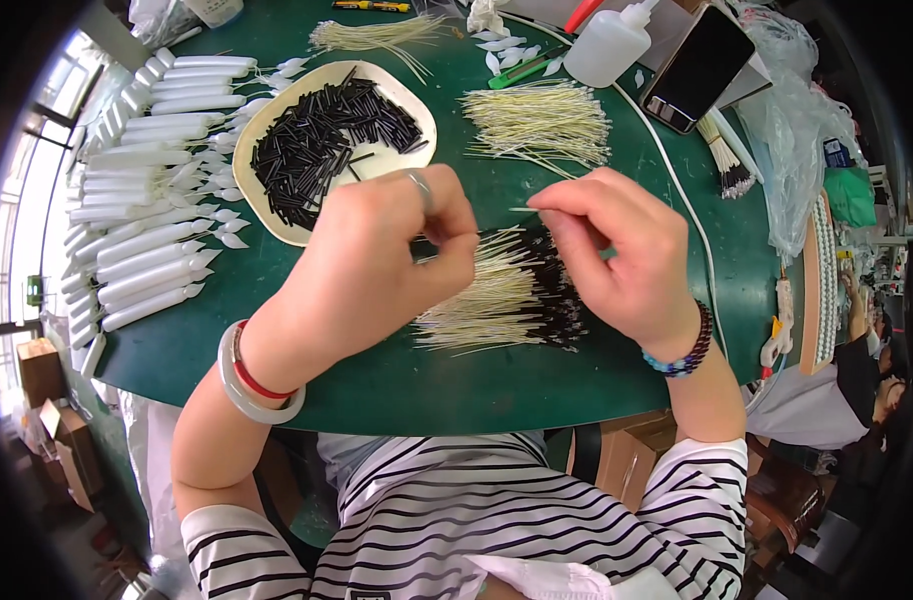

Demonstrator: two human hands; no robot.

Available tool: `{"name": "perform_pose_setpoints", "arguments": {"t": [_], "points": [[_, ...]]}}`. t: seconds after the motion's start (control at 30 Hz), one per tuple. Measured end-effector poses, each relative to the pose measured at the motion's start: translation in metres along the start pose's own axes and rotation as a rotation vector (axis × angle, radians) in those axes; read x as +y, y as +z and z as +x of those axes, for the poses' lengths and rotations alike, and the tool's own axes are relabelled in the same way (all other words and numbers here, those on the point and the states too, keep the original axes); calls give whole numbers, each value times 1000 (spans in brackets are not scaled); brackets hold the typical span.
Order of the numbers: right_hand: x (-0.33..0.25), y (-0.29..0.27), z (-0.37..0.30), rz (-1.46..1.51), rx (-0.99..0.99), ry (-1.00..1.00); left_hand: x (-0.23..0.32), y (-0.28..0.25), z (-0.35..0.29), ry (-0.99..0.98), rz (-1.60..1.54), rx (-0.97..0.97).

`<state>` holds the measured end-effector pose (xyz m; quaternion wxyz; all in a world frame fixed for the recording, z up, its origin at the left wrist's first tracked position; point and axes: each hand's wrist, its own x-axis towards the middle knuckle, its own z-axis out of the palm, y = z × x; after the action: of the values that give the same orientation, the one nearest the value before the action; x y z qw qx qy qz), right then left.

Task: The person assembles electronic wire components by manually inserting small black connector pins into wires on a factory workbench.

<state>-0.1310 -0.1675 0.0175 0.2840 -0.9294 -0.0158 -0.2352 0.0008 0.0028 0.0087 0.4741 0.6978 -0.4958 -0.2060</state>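
My right hand (622, 245) pinches a thin pale wire (523, 209), whose short end points left from the fingertips. My left hand (392, 255) faces it across a small gap, thumb and fingers curled together; whatever they hold, if anything, is hidden. Under and between the hands lies a pile of pale wires with black ends (487, 300). Beyond it is a bundle of plain pale wires (537, 122). A cream bowl (427, 105) of short black tubes (312, 140) stands just past my left hand, with a few tubes apart from the heap.
White candle-shaped pieces (157, 265) with flame-shaped tips line the green table's (397, 395) left side. At the back are more loose wires (377, 36), a green cutter (525, 68), a white squeeze bottle (609, 45) and a propped phone (699, 68). A white cable (677, 185) runs down the right.
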Motion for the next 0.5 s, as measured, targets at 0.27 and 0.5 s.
{"name": "perform_pose_setpoints", "arguments": {"t": [0.27,0.5], "points": [[-5,-5,3,190,-6,85,-2,3,2,-12,-248,34],[-2,0,2,168,-10,21,-3,2,3,115,-130,8]]}}
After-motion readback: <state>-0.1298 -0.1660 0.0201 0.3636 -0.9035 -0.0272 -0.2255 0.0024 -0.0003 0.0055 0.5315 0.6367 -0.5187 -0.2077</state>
